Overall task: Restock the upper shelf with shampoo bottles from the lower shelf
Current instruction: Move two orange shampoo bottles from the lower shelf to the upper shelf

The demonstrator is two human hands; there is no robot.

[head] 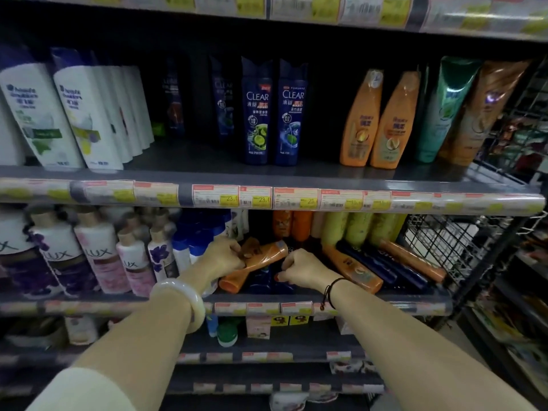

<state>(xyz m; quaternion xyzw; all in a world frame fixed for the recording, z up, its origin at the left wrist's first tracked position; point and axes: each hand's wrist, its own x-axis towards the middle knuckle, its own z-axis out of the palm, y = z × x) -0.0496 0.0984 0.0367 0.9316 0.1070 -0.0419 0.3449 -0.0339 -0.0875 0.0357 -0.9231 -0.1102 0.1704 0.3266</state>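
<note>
The left hand [224,254] is closing around an orange shampoo bottle [257,264] that is lying tilted on the lower shelf [394,301], fingers wrapping over its upper body while its base is pointing down toward the shelf edge, below and to the wrist side of the grip. The right hand [299,269] is curling into a loose fist just beside the bottle's cap end; whether it is pinching anything underneath cannot be told, since the knuckles are hiding the fingertips. Beyond the right hand, more orange and dark blue bottles [382,266] are lying flat in a pile, and one dark bottle seems to be sitting directly under the gripped one. To do this pick well, the left hand is best shifting its hold toward the bottle's middle so the weight is balancing, and the right hand is best steadying the bottles beneath so nothing is sliding off the shelf as the orange one is lifting clear. Above the grip, the upper shelf [207,173] is showing a gap beside two standing orange bottles [376,120], a likely spot; the bottle should be turning upright, label forward, on the way up.
</note>
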